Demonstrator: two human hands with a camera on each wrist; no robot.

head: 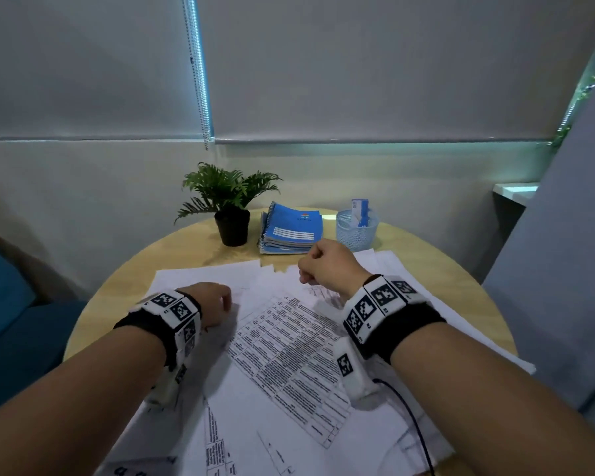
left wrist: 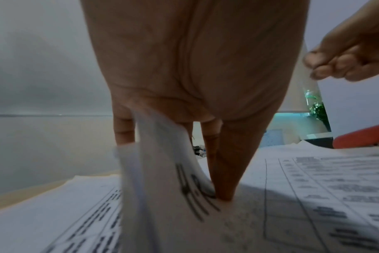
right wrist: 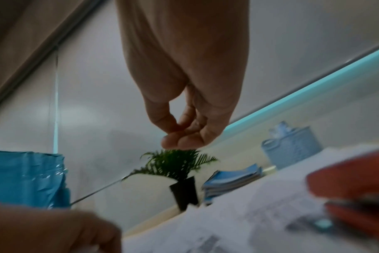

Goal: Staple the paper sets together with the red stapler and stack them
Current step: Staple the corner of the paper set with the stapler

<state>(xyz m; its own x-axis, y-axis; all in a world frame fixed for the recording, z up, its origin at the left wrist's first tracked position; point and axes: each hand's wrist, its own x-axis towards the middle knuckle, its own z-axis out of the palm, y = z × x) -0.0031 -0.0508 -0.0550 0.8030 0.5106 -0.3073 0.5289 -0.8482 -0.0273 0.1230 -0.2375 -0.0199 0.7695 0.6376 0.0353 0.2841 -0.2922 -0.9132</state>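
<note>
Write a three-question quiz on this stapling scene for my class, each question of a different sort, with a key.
1. True or false: the right hand grips the red stapler.
2. What lies between the potted plant and the blue basket? A) blue notebooks B) a mug C) a lamp
3. Fill in: the left hand pinches a curled-up corner of ___.

Key: 1 false, since its curled fingers hold nothing and the stapler lies on the sheets; 2 A; 3 paper.
</note>
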